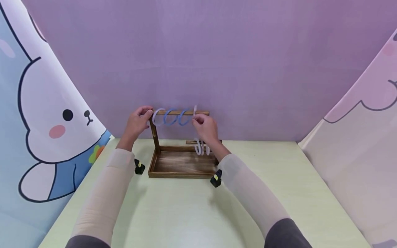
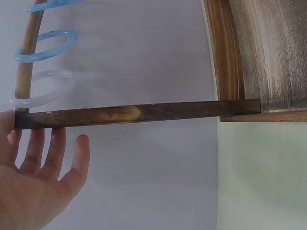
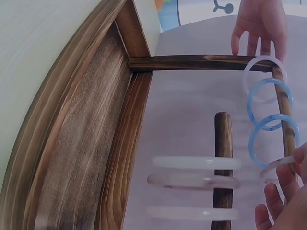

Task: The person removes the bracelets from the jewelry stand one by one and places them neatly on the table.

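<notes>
- Pale-green surface [image 1: 263, 189] is carrying the wooden rack [image 1: 183, 175] toward its far edge.
- Left hand [image 1: 137, 124] is gripping the rack's upper left corner.
- Right hand [image 1: 206, 128] is pinching a pale pink ring [image 1: 195, 109] at the upper bar [image 1: 203, 113], right of centre.
- Two blue rings [image 3: 251, 143] and one lilac ring [image 2: 33, 103] are hanging farther left.
- Three whitish rings [image 3: 192, 181] are hanging from the lower bar [image 3: 223, 134], right.

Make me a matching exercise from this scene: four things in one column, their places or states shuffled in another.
1. Left grip
2. Right grip
3. Two blue rings
4. Wooden tray

A. Hanging on the upper bar
B. Flat on the pale green table
C. Holding the top of the upright post
D. Pinching a pale ring

Pairs: 1-C, 2-D, 3-A, 4-B
</notes>
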`<state>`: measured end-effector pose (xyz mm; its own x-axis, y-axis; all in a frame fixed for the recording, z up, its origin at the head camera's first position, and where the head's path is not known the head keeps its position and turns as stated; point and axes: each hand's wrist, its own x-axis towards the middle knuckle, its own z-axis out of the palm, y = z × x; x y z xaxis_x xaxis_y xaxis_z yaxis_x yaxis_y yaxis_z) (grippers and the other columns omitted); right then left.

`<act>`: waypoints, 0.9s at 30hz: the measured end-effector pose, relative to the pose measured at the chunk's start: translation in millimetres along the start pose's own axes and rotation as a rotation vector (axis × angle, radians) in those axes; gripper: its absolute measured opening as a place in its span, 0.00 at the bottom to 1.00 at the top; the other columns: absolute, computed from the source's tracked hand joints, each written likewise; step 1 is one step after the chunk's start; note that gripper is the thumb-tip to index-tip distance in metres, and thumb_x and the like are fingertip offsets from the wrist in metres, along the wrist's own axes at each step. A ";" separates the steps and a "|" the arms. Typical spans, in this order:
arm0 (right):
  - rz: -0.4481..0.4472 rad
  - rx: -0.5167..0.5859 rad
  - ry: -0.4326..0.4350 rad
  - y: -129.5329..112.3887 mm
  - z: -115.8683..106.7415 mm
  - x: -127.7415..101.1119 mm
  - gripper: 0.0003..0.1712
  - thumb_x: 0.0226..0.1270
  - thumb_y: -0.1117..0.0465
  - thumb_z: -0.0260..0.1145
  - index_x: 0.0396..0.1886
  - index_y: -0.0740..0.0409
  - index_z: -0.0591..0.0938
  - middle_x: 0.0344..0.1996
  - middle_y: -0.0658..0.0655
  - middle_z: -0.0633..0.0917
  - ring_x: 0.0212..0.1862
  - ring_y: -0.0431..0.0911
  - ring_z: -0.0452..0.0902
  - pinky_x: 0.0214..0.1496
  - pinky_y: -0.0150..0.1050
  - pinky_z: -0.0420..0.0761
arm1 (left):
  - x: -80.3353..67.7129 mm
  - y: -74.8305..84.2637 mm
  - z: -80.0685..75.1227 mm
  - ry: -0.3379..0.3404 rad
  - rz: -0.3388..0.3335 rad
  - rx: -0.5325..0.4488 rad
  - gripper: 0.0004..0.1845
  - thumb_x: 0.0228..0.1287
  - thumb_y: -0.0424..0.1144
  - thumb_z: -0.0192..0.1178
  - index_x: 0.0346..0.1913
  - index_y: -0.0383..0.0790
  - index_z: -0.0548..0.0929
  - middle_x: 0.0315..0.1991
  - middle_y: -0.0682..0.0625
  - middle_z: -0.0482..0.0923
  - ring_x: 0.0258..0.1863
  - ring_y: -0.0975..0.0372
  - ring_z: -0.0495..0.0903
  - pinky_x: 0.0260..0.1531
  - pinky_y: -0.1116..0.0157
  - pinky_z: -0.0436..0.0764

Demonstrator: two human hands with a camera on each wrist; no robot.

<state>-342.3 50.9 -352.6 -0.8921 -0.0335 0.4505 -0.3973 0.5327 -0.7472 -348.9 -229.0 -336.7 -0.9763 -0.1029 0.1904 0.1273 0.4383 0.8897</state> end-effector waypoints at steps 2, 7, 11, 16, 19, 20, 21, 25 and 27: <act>-0.005 -0.001 0.006 1.5 -1.9 0.0 0.12 0.71 0.56 0.69 0.46 0.57 0.89 0.36 0.54 0.90 0.35 0.47 0.83 0.35 0.39 0.79 | -0.3 1.0 0.5 0.000 0.002 0.000 0.25 0.79 0.55 0.49 0.68 0.47 0.75 0.61 0.43 0.74 0.57 0.55 0.74 0.49 0.57 0.87; 0.020 0.016 0.007 5.9 -7.1 0.1 0.11 0.71 0.55 0.68 0.46 0.55 0.89 0.36 0.52 0.90 0.35 0.46 0.82 0.35 0.37 0.78 | -1.3 2.6 0.8 0.002 0.011 0.006 0.25 0.79 0.55 0.49 0.68 0.45 0.75 0.61 0.42 0.74 0.57 0.54 0.74 0.50 0.55 0.87; 0.020 0.018 0.003 9.0 -11.3 -0.1 0.11 0.71 0.55 0.68 0.46 0.56 0.89 0.36 0.53 0.90 0.36 0.46 0.82 0.37 0.39 0.79 | -1.6 2.5 0.6 0.001 0.023 0.008 0.25 0.80 0.55 0.49 0.68 0.43 0.76 0.61 0.41 0.74 0.56 0.55 0.74 0.47 0.59 0.87; -0.012 -0.005 0.014 12.9 -15.5 0.6 0.11 0.70 0.58 0.68 0.45 0.58 0.89 0.36 0.55 0.90 0.37 0.48 0.83 0.41 0.42 0.80 | -0.3 1.2 -0.7 0.002 0.025 -0.002 0.25 0.79 0.55 0.50 0.68 0.44 0.76 0.61 0.42 0.74 0.55 0.56 0.74 0.48 0.57 0.87; -0.012 -0.010 0.015 15.0 -18.0 0.6 0.11 0.70 0.58 0.68 0.45 0.58 0.89 0.36 0.55 0.90 0.37 0.48 0.83 0.40 0.42 0.80 | 0.8 0.3 -1.4 0.002 0.020 -0.007 0.25 0.79 0.54 0.50 0.68 0.44 0.76 0.61 0.42 0.73 0.56 0.55 0.73 0.52 0.52 0.87; -0.008 -0.010 0.014 15.8 -19.0 0.4 0.11 0.70 0.58 0.67 0.45 0.58 0.89 0.36 0.55 0.90 0.37 0.48 0.83 0.39 0.42 0.80 | 1.2 -0.1 -1.6 0.001 0.016 -0.007 0.25 0.79 0.54 0.50 0.68 0.44 0.75 0.60 0.42 0.73 0.56 0.55 0.73 0.53 0.51 0.86; -0.003 -0.013 0.015 16.5 -19.9 0.3 0.11 0.70 0.58 0.67 0.45 0.58 0.89 0.36 0.55 0.90 0.37 0.48 0.83 0.39 0.41 0.79 | 1.2 -0.3 -1.7 0.001 0.017 -0.006 0.25 0.79 0.55 0.50 0.68 0.44 0.75 0.60 0.42 0.73 0.56 0.55 0.73 0.53 0.50 0.86; 0.018 -0.021 0.012 19.8 -25.1 -1.2 0.11 0.71 0.57 0.67 0.46 0.57 0.89 0.37 0.55 0.90 0.37 0.47 0.82 0.40 0.39 0.78 | 1.6 -1.2 -1.9 -0.001 0.017 -0.012 0.25 0.79 0.54 0.50 0.68 0.44 0.75 0.60 0.42 0.74 0.56 0.55 0.74 0.53 0.49 0.86; 0.022 -0.026 0.009 22.0 -27.7 -1.8 0.12 0.71 0.56 0.67 0.47 0.57 0.89 0.38 0.55 0.90 0.38 0.47 0.82 0.40 0.39 0.78 | 1.7 -1.5 -2.0 -0.002 0.017 -0.017 0.25 0.79 0.54 0.50 0.68 0.44 0.75 0.60 0.42 0.74 0.56 0.55 0.74 0.53 0.49 0.86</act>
<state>-343.5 86.1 -356.3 -0.8986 -0.0135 0.4386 -0.3717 0.5548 -0.7443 -350.3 -231.7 -336.9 -0.9744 -0.0933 0.2047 0.1469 0.4250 0.8932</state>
